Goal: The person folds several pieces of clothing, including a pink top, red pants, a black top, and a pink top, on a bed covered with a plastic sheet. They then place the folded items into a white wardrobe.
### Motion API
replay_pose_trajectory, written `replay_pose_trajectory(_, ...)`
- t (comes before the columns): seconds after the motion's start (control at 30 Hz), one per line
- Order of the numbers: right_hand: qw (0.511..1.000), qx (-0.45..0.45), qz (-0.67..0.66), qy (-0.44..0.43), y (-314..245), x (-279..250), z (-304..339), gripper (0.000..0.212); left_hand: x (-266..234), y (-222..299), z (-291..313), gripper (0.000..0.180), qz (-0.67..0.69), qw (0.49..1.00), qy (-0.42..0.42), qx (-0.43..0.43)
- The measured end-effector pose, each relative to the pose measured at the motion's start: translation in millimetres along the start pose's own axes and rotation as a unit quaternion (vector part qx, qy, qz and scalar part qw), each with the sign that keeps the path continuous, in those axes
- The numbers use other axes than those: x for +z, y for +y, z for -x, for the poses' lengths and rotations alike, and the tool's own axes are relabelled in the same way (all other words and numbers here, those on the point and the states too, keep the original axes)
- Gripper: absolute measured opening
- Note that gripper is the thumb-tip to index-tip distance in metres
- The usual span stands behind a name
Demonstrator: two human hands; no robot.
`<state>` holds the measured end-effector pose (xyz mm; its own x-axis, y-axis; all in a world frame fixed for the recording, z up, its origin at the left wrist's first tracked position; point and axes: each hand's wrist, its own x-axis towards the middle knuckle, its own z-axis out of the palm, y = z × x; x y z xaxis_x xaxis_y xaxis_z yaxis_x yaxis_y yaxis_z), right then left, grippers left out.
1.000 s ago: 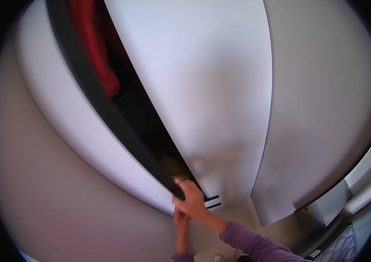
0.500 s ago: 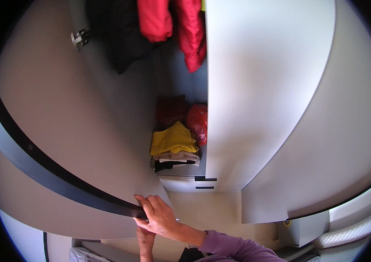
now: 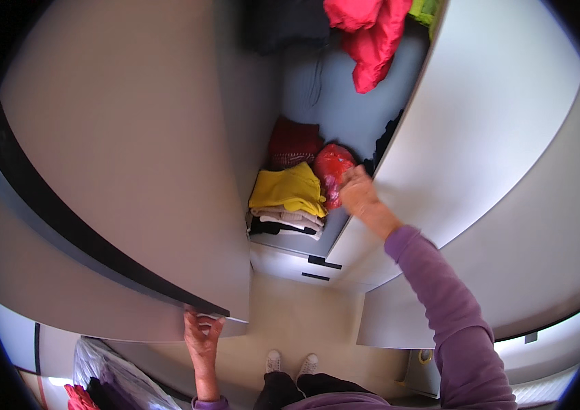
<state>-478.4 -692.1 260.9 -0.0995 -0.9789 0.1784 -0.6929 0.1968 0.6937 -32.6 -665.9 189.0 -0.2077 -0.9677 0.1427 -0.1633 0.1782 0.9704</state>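
My left hand (image 3: 202,335) grips the lower edge of the beige left wardrobe door (image 3: 132,137), fingers wrapped at the end of its long dark handle strip (image 3: 91,236). My right hand (image 3: 361,195) reaches up to the free edge of the pale right wardrobe door (image 3: 467,137). Its fingers curl around that edge, slightly blurred. Just behind them in the wardrobe lies a red plastic bag (image 3: 334,162). To its left is a pile of folded clothes, with a yellow garment (image 3: 286,189) on top and beige ones (image 3: 283,215) under it. Dark red folded cloth (image 3: 293,140) sits behind.
Bright pink-red clothing (image 3: 375,51) and a dark garment (image 3: 286,27) hang above. Drawers (image 3: 283,266) with black pulls are below the shelf. My shoes (image 3: 309,364) stand on the beige floor (image 3: 303,311). A clear plastic cover (image 3: 109,365) over clothes lies at lower left.
My right hand has left the left door and moved up and right to the right door's edge. The left door has swung further aside, showing more of the wardrobe inside.
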Motion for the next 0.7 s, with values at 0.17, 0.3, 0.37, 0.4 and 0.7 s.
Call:
replay_pose_trajectory(0.17, 0.984, -0.083, 0.017, -0.155, 4.2, -18.5, 16.3, 0.014, -14.9, 0.2, -0.9, 0.05, -0.019, 0.999, 0.02, 0.024)
replay_pose_trajectory(0.3, 0.993, -0.081, 0.012, -0.088, -10.1, -19.1, 48.9, 0.011, -16.2, -3.9, 0.5, 0.054, 0.021, 0.999, 0.02, 0.016)
replay_pose_trajectory(0.37, 0.991, -0.097, 0.019, -0.088, -11.9, -50.9, 74.7, 0.01, -14.2, -4.6, 0.4, 0.053, 0.016, 0.999, 0.018, 0.028)
replay_pose_trajectory(0.4, 0.991, -0.103, 0.024, -0.086, -14.6, -66.7, 90.8, 0.01, -13.6, -5.8, 2.1, 0.052, 0.011, 0.999, 0.013, 0.033)
replay_pose_trajectory(0.7, 0.964, -0.198, -0.044, -0.169, -4.5, -137.9, 204.5, 0.01, -17.4, -3.7, 32.4, 0.059, 0.072, 0.997, 0.016, -0.016)
